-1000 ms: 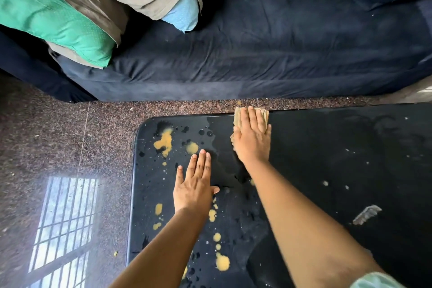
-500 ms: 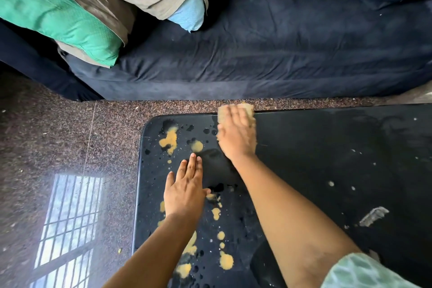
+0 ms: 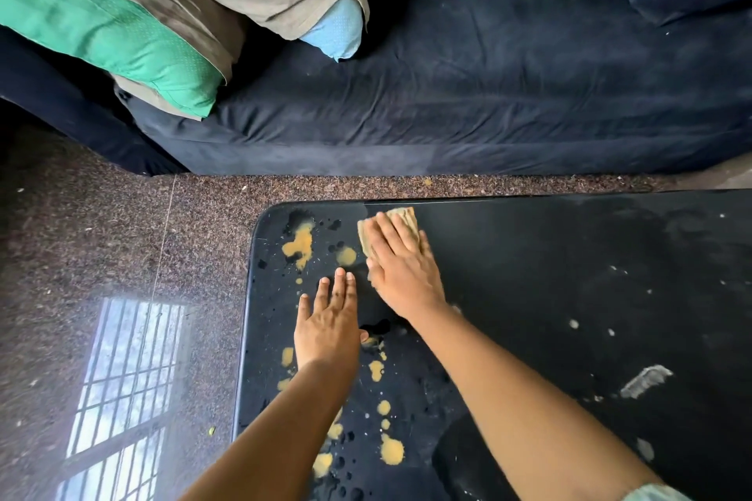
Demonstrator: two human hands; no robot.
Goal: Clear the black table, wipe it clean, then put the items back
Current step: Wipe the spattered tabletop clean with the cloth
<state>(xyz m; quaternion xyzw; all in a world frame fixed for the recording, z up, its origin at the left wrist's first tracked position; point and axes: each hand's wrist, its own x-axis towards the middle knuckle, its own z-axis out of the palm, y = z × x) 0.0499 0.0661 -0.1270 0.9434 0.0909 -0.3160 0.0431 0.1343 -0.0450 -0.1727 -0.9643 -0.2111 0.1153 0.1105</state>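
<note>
The black table (image 3: 569, 277) fills the lower right of the head view, with yellow splashes (image 3: 299, 244) and dark drops over its left end. My right hand (image 3: 401, 264) lies flat with straight fingers on a tan cloth (image 3: 405, 218), pressing it to the table near the far edge. Most of the cloth is hidden under that hand. My left hand (image 3: 327, 321) rests flat on the table just left of it, fingers straight, holding nothing.
A dark blue sofa (image 3: 488, 94) stands beyond the table, with green (image 3: 106, 37) and olive pillows at its left and dark cushions at the back. Speckled polished floor (image 3: 122, 256) lies left of the table. A pale smear (image 3: 645, 380) marks the table's right part.
My right hand has slid the cloth leftward along the table's far edge, toward the yellow splashes. My left hand has shifted slightly left and stays flat.
</note>
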